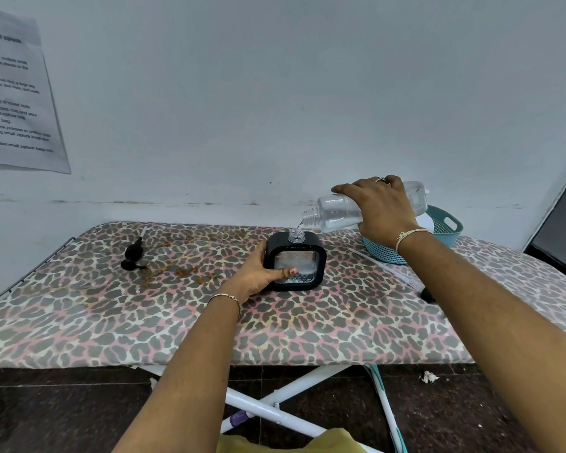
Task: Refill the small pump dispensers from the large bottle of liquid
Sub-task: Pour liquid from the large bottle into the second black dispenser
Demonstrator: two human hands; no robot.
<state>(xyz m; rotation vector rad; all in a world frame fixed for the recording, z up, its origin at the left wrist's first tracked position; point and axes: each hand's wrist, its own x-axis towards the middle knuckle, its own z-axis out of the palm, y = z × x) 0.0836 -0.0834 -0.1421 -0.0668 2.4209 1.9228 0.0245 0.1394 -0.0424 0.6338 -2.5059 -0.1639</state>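
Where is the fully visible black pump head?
Head view: the pump head lies on the leopard-print board, left of the dispenser the left hand grips.

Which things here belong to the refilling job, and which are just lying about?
Job:
- large clear bottle, tilted and pouring, held by the right hand
- square black dispenser, gripped by the left hand
- black pump head, lying on the board at left

Lying about:
- teal basket
- printed sheet
- crumpled scrap

On the table [307, 322], centre: dispenser [294, 261], upright. Above it and to the right, large bottle [337, 212], mouth over the dispenser's neck. Well left of it lies the pump head [133, 253]; basket [446, 230] behind-right, at the table's far edge.
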